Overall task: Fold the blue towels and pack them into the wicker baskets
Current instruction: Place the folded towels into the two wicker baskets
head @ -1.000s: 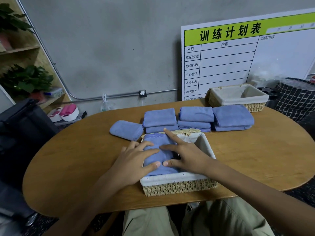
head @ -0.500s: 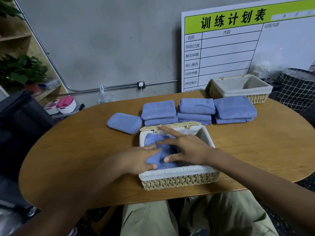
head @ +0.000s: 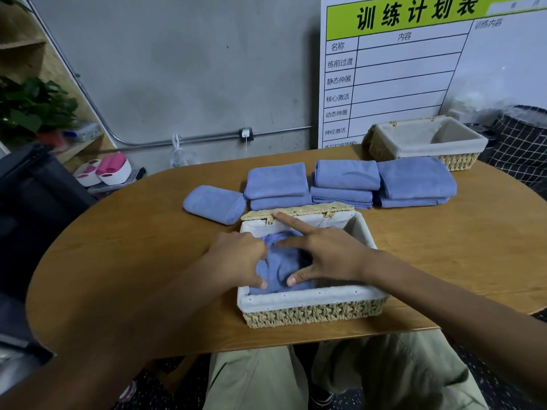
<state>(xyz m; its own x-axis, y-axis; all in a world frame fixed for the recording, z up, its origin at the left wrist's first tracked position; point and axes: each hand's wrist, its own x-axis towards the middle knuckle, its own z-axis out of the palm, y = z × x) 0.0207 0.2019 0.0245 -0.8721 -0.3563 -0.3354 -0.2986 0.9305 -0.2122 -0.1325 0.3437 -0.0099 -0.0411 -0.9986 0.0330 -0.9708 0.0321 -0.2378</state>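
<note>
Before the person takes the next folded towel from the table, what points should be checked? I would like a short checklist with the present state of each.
1. Towel in basket lies down inside the near basket, below its rim: ok.
2. That towel is flat and smooth: not ok, it looks creased between the hands.
3. Left hand is free: not ok, it presses on the towel.
4. Right hand is free: not ok, fingers spread on the towel.
5. Room left in the near basket: ok, its right side shows bare lining.
6. Next towels within reach: ok, folded stacks sit just behind the basket.
7. Far basket is empty: ok.
</note>
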